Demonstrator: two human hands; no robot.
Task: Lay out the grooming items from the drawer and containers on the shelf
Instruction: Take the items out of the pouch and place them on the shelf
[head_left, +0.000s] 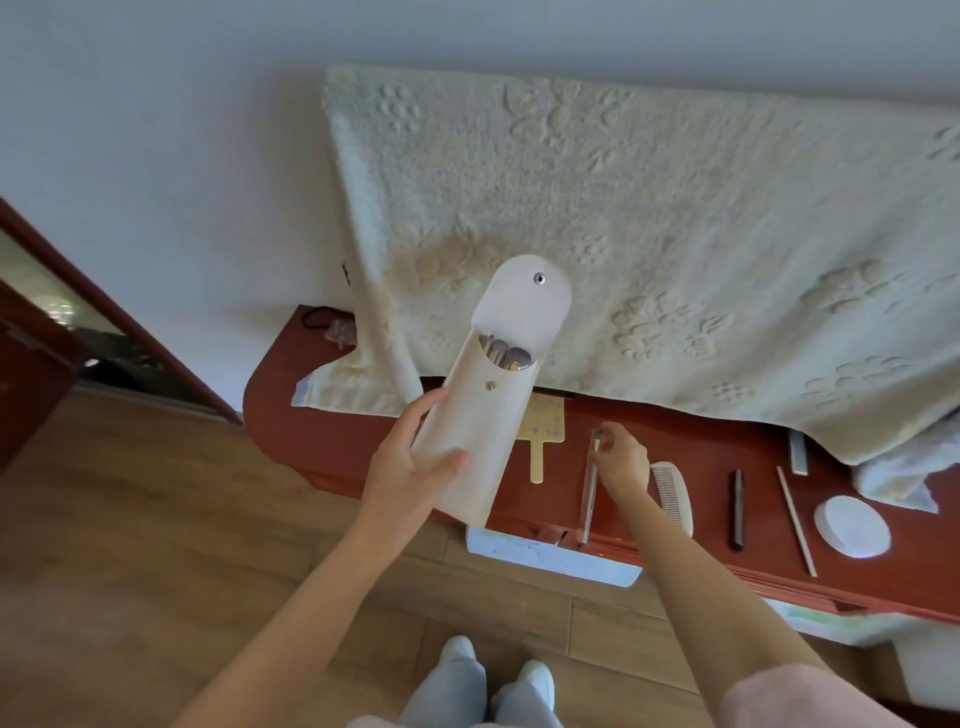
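the step in hand is judged to be the setting down of one slender brush, taken from the pouch, onto the red shelf.

left hand: its grip is wrapped round the lower half of a pale pouch, thumb on the front face, fingers behind. the pouch is held tilted above the shelf edge, its snap flap folded open upward; more brush heads are seen at the mouth.

right hand: the upper end of the brush is pinched between curled fingertips, the handle running down toward the shelf's front edge. whether the handle already rests on the shelf cannot be told.

items laid out on the shelf, left to right: a yellow paddle-shaped hand mirror, partly hidden behind the pouch; a white comb just beside the right hand; a dark narrow stick; a thin pale stick; a grey flat file-like piece; a white round pad. a textured cream cloth hangs over the back of the shelf. a drawer is seen slightly open below the front edge.

for a good placement, the brush is best lowered flat into the gap between mirror and comb, parallel to its neighbours and touching neither, with the handle kept back from the front edge so that it cannot roll off. the pouch should be kept mouth-up, so that the remaining brushes are not spilled while the pinch is released.
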